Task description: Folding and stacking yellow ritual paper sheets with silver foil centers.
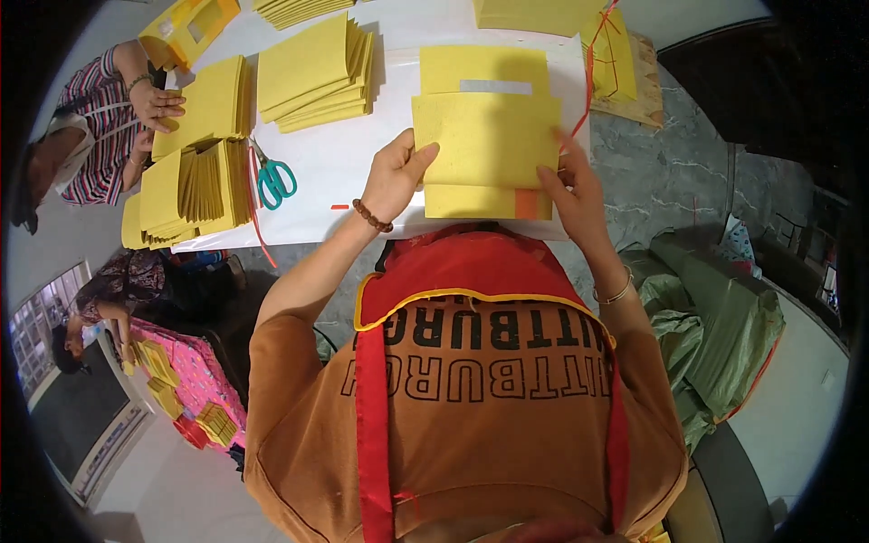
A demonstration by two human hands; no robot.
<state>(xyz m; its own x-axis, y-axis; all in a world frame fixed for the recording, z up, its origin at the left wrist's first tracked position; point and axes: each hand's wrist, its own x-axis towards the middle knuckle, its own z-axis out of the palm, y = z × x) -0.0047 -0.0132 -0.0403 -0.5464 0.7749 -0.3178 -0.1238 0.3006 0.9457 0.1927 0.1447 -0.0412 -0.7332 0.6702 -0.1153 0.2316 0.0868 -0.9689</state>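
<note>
A yellow paper sheet (487, 136) lies over other yellow paper pieces at the near edge of the white-covered table. My left hand (398, 176) pinches its left edge, thumb on top and the other fingers curled beneath. At the right edge, my right hand (577, 195) has its thumb on the paper; its index finger is raised and blurred. Behind the sheet, a yellow piece (484, 65) carries a pale strip (495, 87). On the nearer piece (480, 203) shows an orange patch (528, 204).
Teal-handled scissors (275, 179) lie left of my hands beside red string (256, 213). Stacks of yellow paper (312, 72) stand farther left, where another person's hand (158, 106) rests. More yellow pieces (615, 59) sit at the back right. Green sacks (715, 317) stand to my right.
</note>
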